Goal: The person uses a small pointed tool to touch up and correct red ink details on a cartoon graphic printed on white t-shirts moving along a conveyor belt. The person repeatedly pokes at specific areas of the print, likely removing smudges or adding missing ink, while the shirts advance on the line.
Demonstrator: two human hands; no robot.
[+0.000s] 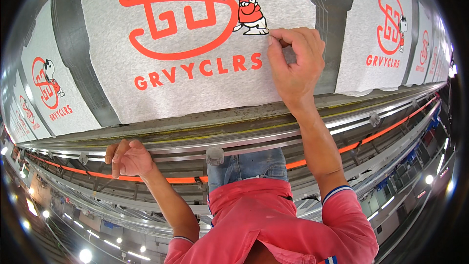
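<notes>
A light grey heathered fabric panel (105, 58) lies flat on the dark table in front of me. It bears a red looping emblem (168, 57), a line of red lettering below it and a black-and-white cartoon dog (249, 12) in a red top. My right hand (298, 63) is over the panel's right part, thumb and forefinger pinched together beside the dog's foot. Whatever the pinch holds, if anything, is too small to make out. Lower left, my left hand (129, 159) hangs by the metal rail, holding nothing, its fingers loosely bent and apart.
More printed panels lie along the table, one to the right (371, 44) and one to the left (61, 98), with others beyond. A metal rail (244, 142) with small brackets runs along the near edge. Below it stretches an orange strip (183, 180).
</notes>
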